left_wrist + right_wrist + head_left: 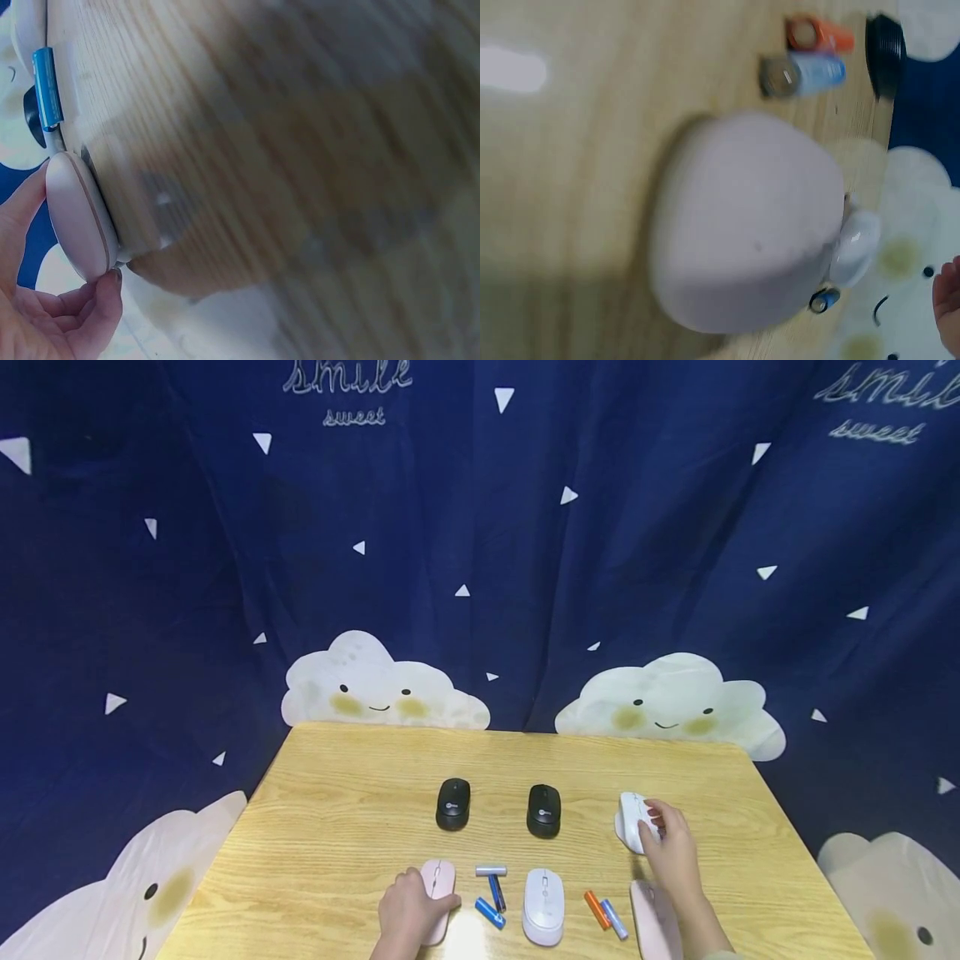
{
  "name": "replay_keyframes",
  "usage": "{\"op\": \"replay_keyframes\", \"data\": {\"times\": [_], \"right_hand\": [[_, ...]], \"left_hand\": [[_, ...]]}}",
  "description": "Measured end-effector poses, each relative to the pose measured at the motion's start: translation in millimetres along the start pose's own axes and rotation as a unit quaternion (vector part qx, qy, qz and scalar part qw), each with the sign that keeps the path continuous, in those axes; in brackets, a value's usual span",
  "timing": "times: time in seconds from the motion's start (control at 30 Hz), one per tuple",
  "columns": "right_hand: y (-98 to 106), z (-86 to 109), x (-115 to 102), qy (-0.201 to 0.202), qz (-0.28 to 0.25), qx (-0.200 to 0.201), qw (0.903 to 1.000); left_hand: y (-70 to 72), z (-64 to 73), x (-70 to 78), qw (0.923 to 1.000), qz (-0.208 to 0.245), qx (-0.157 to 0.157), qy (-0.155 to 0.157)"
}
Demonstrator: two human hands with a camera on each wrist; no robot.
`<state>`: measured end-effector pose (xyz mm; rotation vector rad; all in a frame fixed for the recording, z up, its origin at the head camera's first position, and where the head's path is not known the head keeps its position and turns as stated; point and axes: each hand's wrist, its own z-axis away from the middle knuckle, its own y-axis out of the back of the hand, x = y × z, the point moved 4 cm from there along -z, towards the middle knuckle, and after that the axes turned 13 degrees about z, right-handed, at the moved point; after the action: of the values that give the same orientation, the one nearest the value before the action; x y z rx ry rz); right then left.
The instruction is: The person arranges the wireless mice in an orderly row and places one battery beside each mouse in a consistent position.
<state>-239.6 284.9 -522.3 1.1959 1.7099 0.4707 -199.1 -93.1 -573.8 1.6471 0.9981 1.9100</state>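
Note:
My left hand [408, 906] grips a pale pink computer mouse [438, 897] at the table's near left. In the left wrist view, thumb and fingertips pinch that mouse [81, 217] from opposite sides, low over the wood. At the right, my right hand [672, 852] is over a white mouse [632, 821], overlapping its right side in the head view. The right wrist view shows only a few fingers [948, 289] of it, with a gap to the white mouse [855, 247]. A second pink mouse [651, 917] lies under the right forearm, large and blurred in the right wrist view.
Two black mice [453, 804] [543, 811] stand farther back on the wooden table [337, 777]. A white mouse [543, 906] lies front centre, between blue and silver batteries [490, 912] and an orange battery [597, 910] beside a light blue one [614, 918]. A dark blue curtain hangs behind.

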Motion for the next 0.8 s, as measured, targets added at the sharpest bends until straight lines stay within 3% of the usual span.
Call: {"op": "replay_keyframes", "data": {"times": [0.13, 0.2, 0.43, 0.8], "right_hand": [[0, 18.6, -16, 0.072, 0.036, -0.005, 0.9967], [-2, 28.2, -20, 0.085, 0.06, -0.026, 0.9943], [-15, 57.0, -26, 0.044, 0.102, -0.175, 0.9783], [-25, 81.6, -20, 0.044, 0.129, -0.212, 0.9677]], "left_hand": [[-0.5, 0.5, -0.6, 1.0, 0.0, 0.001, 0.002], [-0.8, 0.4, -0.7, 1.0, -0.001, 0.0, 0.003], [-1.2, 0.1, -0.9, 1.0, -0.003, -0.002, 0.006], [0.6, 1.8, 0.5, 1.0, 0.003, 0.004, 0.0]]}}
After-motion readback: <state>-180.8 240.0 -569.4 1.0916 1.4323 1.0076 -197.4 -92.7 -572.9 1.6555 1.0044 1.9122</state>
